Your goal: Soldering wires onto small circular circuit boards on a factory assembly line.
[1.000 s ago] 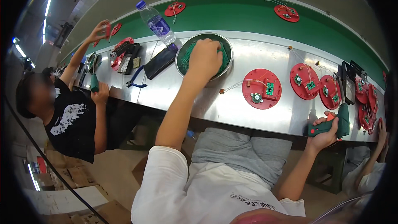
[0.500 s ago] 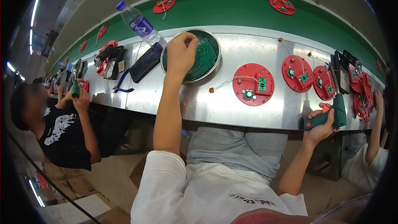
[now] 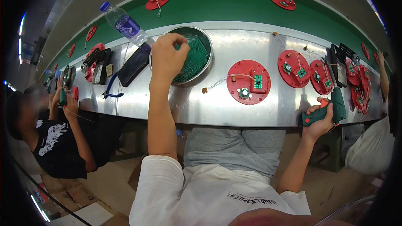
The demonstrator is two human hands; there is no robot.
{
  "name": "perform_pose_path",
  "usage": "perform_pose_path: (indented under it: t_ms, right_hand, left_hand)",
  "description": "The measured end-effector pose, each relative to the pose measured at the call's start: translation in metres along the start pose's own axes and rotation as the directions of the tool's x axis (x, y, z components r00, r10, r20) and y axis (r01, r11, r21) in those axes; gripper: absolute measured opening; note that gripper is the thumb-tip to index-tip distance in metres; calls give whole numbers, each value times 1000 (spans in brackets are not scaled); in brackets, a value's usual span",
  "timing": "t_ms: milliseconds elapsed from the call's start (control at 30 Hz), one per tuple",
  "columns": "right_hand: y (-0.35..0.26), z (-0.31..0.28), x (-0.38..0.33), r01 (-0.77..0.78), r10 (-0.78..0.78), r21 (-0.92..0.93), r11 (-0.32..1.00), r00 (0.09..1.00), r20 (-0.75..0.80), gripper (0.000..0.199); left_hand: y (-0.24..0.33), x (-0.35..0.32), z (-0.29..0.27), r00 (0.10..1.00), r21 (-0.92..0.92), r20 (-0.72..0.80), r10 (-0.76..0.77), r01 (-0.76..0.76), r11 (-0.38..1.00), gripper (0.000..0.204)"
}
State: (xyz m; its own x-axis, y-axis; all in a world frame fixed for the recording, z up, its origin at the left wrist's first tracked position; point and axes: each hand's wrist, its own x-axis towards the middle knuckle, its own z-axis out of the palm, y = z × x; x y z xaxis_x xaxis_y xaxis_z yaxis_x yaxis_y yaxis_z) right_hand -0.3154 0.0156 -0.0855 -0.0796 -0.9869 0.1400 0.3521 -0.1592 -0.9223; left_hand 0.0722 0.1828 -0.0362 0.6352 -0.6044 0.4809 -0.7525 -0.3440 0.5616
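The metal bowl [image 3: 208, 49] holds green circuit boards [image 3: 193, 56]; left hand [image 3: 166, 56] pinches inside it, right hand [image 3: 319, 119] clenches a green screwdriver [image 3: 331, 109].

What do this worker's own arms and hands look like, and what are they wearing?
Both arms are bare from short white T-shirt sleeves down. The left hand and right hand wear no gloves. No watch, bracelet or ring is visible. The shirt has small dark lettering on its front.

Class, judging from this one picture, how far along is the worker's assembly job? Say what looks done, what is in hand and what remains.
Done: several red discs at the right already carry boards. In hand: the left hand reaches into the metal bowl of green boards, while the right hand grips a green power screwdriver. Left: the nearest red disc has loose wires.
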Motion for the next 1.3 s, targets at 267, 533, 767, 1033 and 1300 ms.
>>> perform_pose_path:
  t_ms: [267, 533, 767, 1033, 1300]
  right_hand:
    - [3, -4, 7, -28, 27, 17, 999, 999, 39, 31]
    - [1, -4, 2, 40, -46, 72, 997, 996, 79, 30]
    - [-13, -32, -27, 124, -93, -24, 992, 843, 530, 40]
    - [-15, -32, -52, 208, 80, -342, 916, 742, 666, 29]
    - [-21, -20, -53, 236, 76, -360, 903, 736, 673, 28]
  left_hand:
    - [8, -14, 23, 989, 320, 120, 84, -119, 940, 10]
    - [21, -7, 20, 942, 124, -146, 302, -286, 950, 7]
    - [112, -68, 10, 903, -328, 21, 428, -399, 857, 10]
    - [93, -100, 79, 917, -247, 133, 377, -337, 908, 8]
    - [93, -103, 85, 914, -168, 80, 399, -382, 909, 6]
